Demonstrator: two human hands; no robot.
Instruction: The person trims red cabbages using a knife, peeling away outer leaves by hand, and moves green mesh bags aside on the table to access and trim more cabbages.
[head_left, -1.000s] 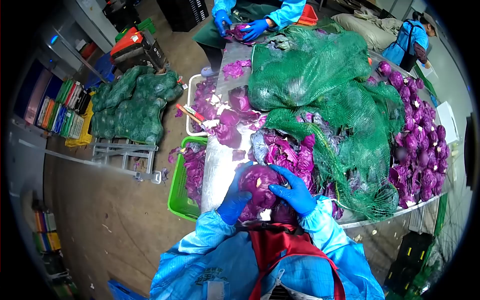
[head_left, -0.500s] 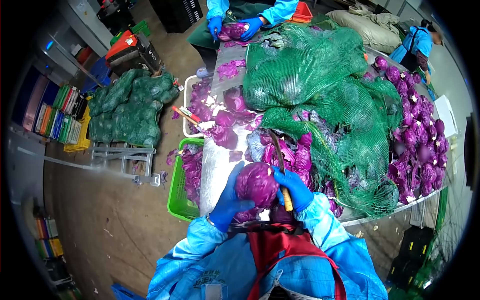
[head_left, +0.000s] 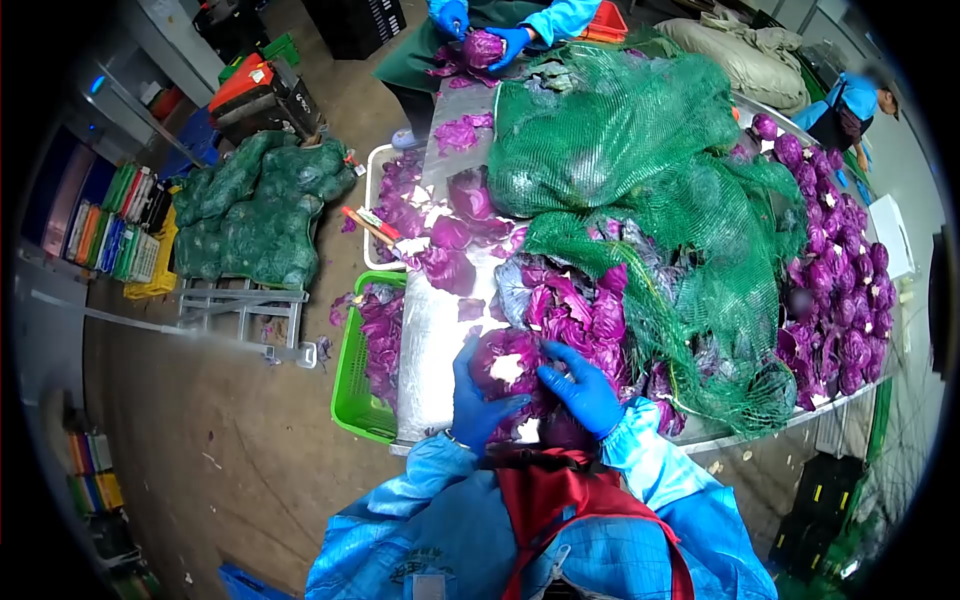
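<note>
A round red cabbage [head_left: 485, 362] with its pale cut stem end facing up sits between my two hands at the near edge of the table. My left hand [head_left: 474, 402] is wrapped round its left and lower side. From the right, my right hand [head_left: 588, 392] presses its fingertips and thumb against the cabbage. No knife shows in either hand now; whether one is hidden under the right hand I cannot tell. Loose purple cabbage leaves [head_left: 578, 312] lie just beyond my hands. More cabbage pieces are partly hidden below them.
Green net sacks [head_left: 610, 130] cover the middle of the metal table [head_left: 428, 350]. Many cabbages [head_left: 840, 270] are piled at right. A green basket [head_left: 345, 385] and a white bin [head_left: 373, 195] hold leaves at left. Across the table, a co-worker's gloved hands [head_left: 510, 45] hold another cabbage.
The cabbage has turned so its pale stem end faces up. The curved knife with the wooden handle is no longer visible at my right hand, whose fingers now touch the cabbage.
</note>
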